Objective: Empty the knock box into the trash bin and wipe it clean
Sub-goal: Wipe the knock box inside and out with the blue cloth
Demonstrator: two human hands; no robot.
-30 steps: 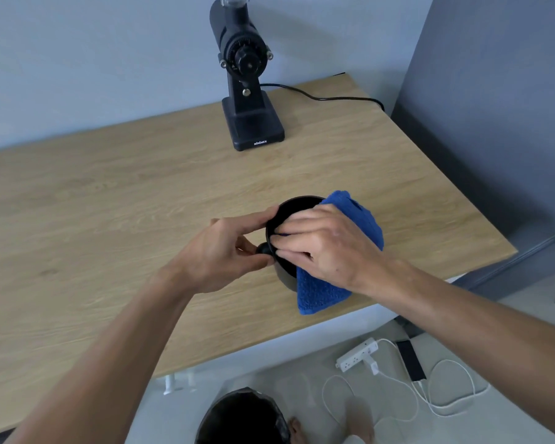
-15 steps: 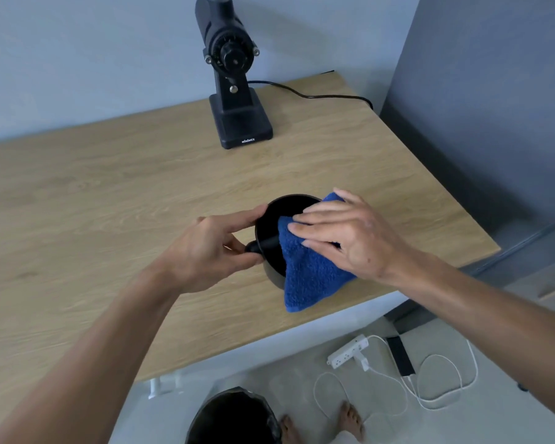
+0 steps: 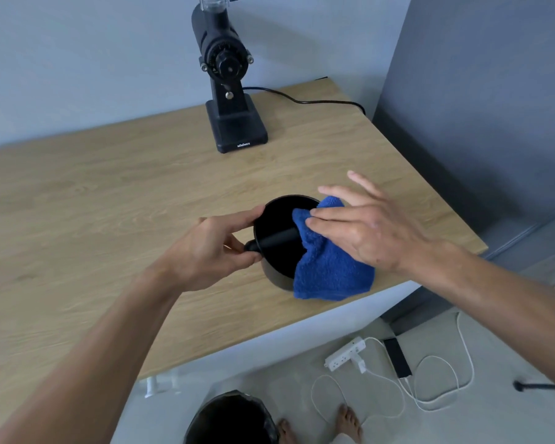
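A round black knock box with a black bar across its mouth stands on the wooden table near the front edge. My left hand grips its left rim and the end of the bar. A blue cloth is draped over the box's right rim, partly inside, partly hanging down outside. My right hand lies flat on the cloth with its fingers spread, two of them pressing the cloth at the rim. On the floor below the table stands the trash bin, lined with a black bag.
A black coffee grinder stands at the back of the table, its cable running right. On the floor lie a white power strip, white cables and a dark phone. My bare feet are beside the bin. A grey wall is at right.
My right hand has slid from the box's left rim to the right rim, dragging the cloth with it, and its fingers have spread. The box's inside and bar now show. My left hand stays put.
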